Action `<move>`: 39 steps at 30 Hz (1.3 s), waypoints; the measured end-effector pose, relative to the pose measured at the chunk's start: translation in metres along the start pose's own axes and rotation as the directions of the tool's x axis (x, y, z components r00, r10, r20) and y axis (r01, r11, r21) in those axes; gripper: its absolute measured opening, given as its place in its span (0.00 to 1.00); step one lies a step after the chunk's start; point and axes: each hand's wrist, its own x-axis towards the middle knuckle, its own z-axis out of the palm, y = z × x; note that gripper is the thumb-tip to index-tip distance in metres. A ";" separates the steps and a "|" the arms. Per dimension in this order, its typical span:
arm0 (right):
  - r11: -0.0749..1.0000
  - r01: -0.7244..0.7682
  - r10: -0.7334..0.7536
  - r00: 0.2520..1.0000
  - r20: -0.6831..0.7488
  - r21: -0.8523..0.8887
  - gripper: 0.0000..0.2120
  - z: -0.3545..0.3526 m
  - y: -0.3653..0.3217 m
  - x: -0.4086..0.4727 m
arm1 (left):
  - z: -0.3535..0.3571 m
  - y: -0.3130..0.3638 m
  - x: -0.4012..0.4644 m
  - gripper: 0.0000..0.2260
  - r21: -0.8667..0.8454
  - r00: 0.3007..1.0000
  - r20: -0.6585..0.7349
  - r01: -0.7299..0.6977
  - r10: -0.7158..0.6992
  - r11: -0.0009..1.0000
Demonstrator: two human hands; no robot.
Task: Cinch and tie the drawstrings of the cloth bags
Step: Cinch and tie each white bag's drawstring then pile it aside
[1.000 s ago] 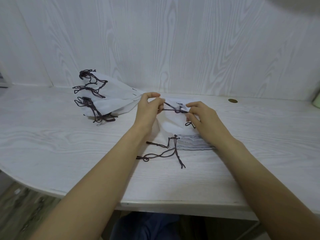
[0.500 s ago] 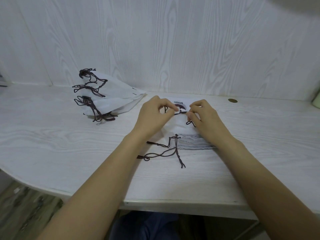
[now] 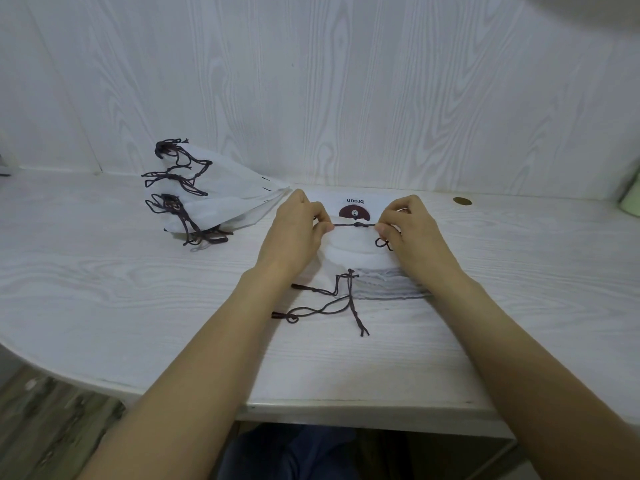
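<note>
A white cloth bag (image 3: 349, 245) with a dark round logo lies on top of a flat stack of bags (image 3: 388, 289) in the middle of the table. Its dark brown drawstring (image 3: 355, 225) is stretched taut and level above the bag, with a small knot at its middle. My left hand (image 3: 294, 233) pinches the left end of that string. My right hand (image 3: 412, 230) pinches the right end, and a small loop of cord hangs just below its fingers. Loose drawstrings (image 3: 332, 303) from the stack trail over the table toward me.
A heap of white bags (image 3: 225, 199) with knotted dark cords sits at the left back near the wall. A small brass disc (image 3: 462, 201) lies on the white wooden table (image 3: 104, 289) at the right back. A pale green object (image 3: 630, 202) shows at the right edge.
Both hands first came together over the bag, then moved apart sideways, pulling the string straight and drawing the knot tight at its middle.
</note>
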 end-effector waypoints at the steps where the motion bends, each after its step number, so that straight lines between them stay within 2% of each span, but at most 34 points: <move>1: 0.999 -0.020 0.020 1.000 -0.008 0.040 0.09 -0.001 -0.001 0.000 | 0.000 -0.001 0.000 0.06 0.009 1.000 -0.010 0.004 -0.003 1.000; 3: 0.995 -0.044 0.047 0.998 -0.030 0.089 0.08 -0.002 -0.002 0.001 | -0.001 -0.002 0.002 0.06 0.024 0.999 -0.034 0.016 -0.015 1.000; 6: 0.995 -0.055 0.048 0.995 -0.083 -0.084 0.09 0.000 -0.001 0.002 | 0.000 -0.002 0.001 0.06 0.037 0.999 -0.042 0.020 -0.018 0.999; 7: 0.994 -0.062 0.053 0.995 -0.089 -0.091 0.09 -0.001 -0.001 0.002 | 0.001 -0.003 0.000 0.06 0.034 0.999 -0.040 0.010 -0.008 0.999; 10: 0.994 -0.101 0.103 0.993 -0.059 0.028 0.09 -0.003 -0.002 -0.001 | 0.005 -0.005 -0.003 0.04 0.083 0.999 -0.042 -0.021 0.025 0.996; 12: 0.991 -0.122 0.124 0.992 -0.036 0.050 0.08 -0.003 0.000 -0.001 | 0.007 -0.006 -0.004 0.03 0.192 0.994 -0.099 -0.027 0.047 0.981; 14: 0.991 -0.125 0.127 0.991 -0.030 0.042 0.06 -0.003 0.001 -0.001 | 0.007 -0.005 -0.004 0.03 0.212 0.981 -0.180 -0.040 0.079 0.977; 17: 0.993 -0.116 0.117 0.993 -0.031 0.019 0.07 -0.002 0.000 -0.001 | 0.008 -0.002 -0.004 0.04 0.083 0.977 -0.192 -0.077 0.092 0.994; 19: 0.994 -0.106 0.106 0.994 -0.036 -0.009 0.08 -0.002 -0.001 -0.001 | 0.007 0.004 -0.005 0.07 -0.172 0.994 -0.107 -0.031 0.013 0.985; 23: 0.995 -0.102 0.102 0.994 -0.035 -0.016 0.10 -0.003 -0.004 -0.002 | 0.002 0.019 -0.004 0.13 -0.545 0.982 0.110 0.188 -0.153 0.817; 26: 0.994 -0.114 0.114 0.993 -0.023 0.003 0.10 -0.005 -0.006 -0.003 | -0.004 0.025 -0.004 0.21 -0.760 0.952 0.201 0.299 -0.230 0.576; 29: 0.992 -0.122 0.123 0.992 -0.014 0.014 0.11 -0.005 -0.006 -0.002 | -0.009 0.025 -0.001 0.15 -0.864 0.900 0.321 0.406 -0.293 0.299; 31: 0.992 -0.126 0.126 0.992 -0.008 0.028 0.12 -0.004 -0.005 -0.002 | -0.009 0.023 0.000 0.13 -0.883 0.878 0.394 0.443 -0.271 0.153; 36: 0.985 -0.156 0.154 0.987 0.035 0.067 0.12 -0.003 -0.004 -0.001 | -0.008 0.015 0.001 0.09 -0.882 0.857 0.468 0.467 -0.217 -0.057; 38: 0.958 -0.212 0.200 0.976 0.081 0.195 0.11 -0.006 -0.005 -0.001 | -0.007 0.013 0.001 0.08 -0.889 0.859 0.457 0.451 -0.232 -0.084; 39: 0.917 -0.256 0.233 0.966 0.110 0.305 0.11 -0.009 -0.005 -0.001 | -0.006 0.012 0.002 0.07 -0.895 0.860 0.443 0.443 -0.252 -0.060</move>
